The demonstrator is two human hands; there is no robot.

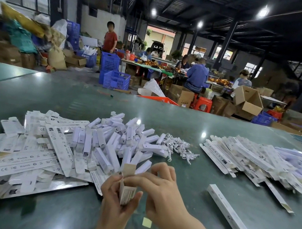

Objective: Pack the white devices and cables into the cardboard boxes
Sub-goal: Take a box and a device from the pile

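Holding 1 carton upright, left hand gripping it.
Right hand pinches its open flap; white devices heaped at 12 o'clock.

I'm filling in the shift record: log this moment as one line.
left hand: grips open box | right hand: at its flap | devices, cables: piled behind | packed boxes: right

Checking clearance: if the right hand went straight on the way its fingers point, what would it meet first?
Probably the open flap of the small box the left hand holds; the right hand points left at it. Depth is unclear.
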